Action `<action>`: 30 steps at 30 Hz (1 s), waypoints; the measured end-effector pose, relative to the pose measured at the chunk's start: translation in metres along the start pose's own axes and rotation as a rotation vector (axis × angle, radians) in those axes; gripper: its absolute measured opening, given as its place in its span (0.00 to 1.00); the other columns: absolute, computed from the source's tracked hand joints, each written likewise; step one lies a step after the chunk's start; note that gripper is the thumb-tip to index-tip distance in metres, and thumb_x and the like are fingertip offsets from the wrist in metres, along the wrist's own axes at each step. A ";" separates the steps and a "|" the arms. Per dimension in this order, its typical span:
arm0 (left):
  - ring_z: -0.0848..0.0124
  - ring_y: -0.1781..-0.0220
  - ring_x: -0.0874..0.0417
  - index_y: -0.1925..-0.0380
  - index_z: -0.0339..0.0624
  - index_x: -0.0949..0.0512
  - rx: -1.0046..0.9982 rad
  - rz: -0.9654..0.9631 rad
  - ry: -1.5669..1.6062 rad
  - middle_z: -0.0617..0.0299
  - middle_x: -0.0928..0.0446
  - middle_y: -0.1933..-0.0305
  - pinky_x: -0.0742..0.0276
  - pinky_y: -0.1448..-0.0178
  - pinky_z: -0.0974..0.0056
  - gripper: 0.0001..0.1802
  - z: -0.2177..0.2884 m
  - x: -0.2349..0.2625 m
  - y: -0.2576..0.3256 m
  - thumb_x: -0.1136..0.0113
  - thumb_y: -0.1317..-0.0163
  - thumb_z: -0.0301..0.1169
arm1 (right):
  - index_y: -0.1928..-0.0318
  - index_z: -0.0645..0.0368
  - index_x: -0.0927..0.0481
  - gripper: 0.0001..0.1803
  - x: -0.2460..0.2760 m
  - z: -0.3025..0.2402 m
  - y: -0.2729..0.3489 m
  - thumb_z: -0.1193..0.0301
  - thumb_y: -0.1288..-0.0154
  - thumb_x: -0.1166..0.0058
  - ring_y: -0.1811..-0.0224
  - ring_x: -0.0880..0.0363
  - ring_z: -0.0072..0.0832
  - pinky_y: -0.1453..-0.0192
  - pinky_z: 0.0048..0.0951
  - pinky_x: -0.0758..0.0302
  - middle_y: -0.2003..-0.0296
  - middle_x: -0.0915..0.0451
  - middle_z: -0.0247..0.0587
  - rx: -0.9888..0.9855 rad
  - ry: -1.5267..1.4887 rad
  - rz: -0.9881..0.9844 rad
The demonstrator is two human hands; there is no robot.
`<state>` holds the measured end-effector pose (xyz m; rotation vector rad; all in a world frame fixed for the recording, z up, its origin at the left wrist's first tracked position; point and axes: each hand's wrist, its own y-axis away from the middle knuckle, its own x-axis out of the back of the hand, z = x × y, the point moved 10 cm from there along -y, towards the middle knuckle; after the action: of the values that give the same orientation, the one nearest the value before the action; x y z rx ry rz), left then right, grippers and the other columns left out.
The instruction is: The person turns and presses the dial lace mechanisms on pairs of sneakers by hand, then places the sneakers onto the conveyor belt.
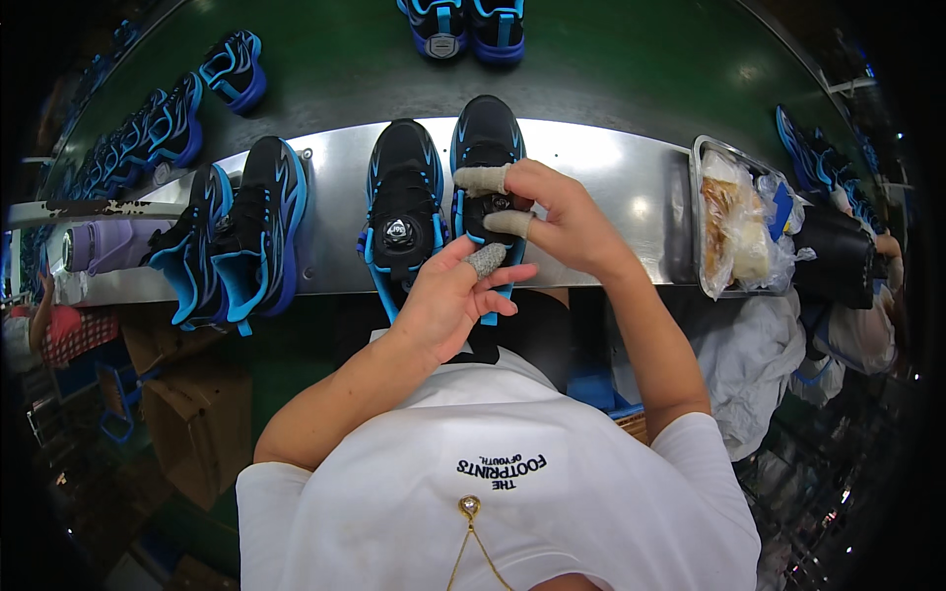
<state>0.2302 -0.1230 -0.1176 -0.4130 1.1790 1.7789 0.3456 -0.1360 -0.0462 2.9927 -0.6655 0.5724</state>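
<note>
I see crinkled clear bags point(737, 222) in a metal tray point(698, 148) far right on the desk point(601, 167), my right hand point(557, 219) pinching the right black-blue shoe point(485, 148), left hand point(448, 295) half-curled, touching its edge, shoe pair point(236, 231) left.

A steel ledge point(611, 177) beside a green conveyor belt point(611, 69) carries black-and-blue sneakers point(404, 202).

My shoe point(485, 167) looks like matt black fabric with glossy blue trim. The surface point(611, 187) is smooth brushed metal. Rough cloth wraps my fingertips point(481, 179).
</note>
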 end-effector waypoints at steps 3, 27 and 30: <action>0.59 0.41 0.19 0.42 0.34 0.33 0.014 0.026 0.000 0.52 0.26 0.43 0.14 0.65 0.68 0.16 0.002 0.001 0.001 0.54 0.25 0.29 | 0.41 0.50 0.19 0.27 -0.004 0.005 0.001 0.74 0.45 0.36 0.61 0.28 0.22 0.57 0.25 0.30 0.60 0.22 0.32 -0.006 0.218 0.009; 0.59 0.45 0.17 0.46 0.34 0.31 0.038 0.022 0.041 0.54 0.25 0.48 0.16 0.62 0.64 0.13 -0.001 0.005 0.003 0.56 0.26 0.26 | 0.42 0.50 0.18 0.26 0.005 0.004 -0.001 0.74 0.45 0.35 0.63 0.29 0.23 0.58 0.23 0.30 0.65 0.23 0.32 -0.007 0.104 0.074; 0.58 0.45 0.17 0.47 0.34 0.30 0.033 0.046 0.048 0.53 0.25 0.48 0.16 0.65 0.65 0.12 -0.002 0.004 0.003 0.55 0.26 0.26 | 0.46 0.52 0.16 0.22 -0.002 -0.002 -0.008 0.77 0.43 0.38 0.64 0.28 0.24 0.59 0.27 0.29 0.67 0.22 0.33 0.114 -0.027 -0.079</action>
<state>0.2251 -0.1230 -0.1196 -0.4140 1.2584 1.7949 0.3467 -0.1276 -0.0441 3.1210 -0.5307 0.5857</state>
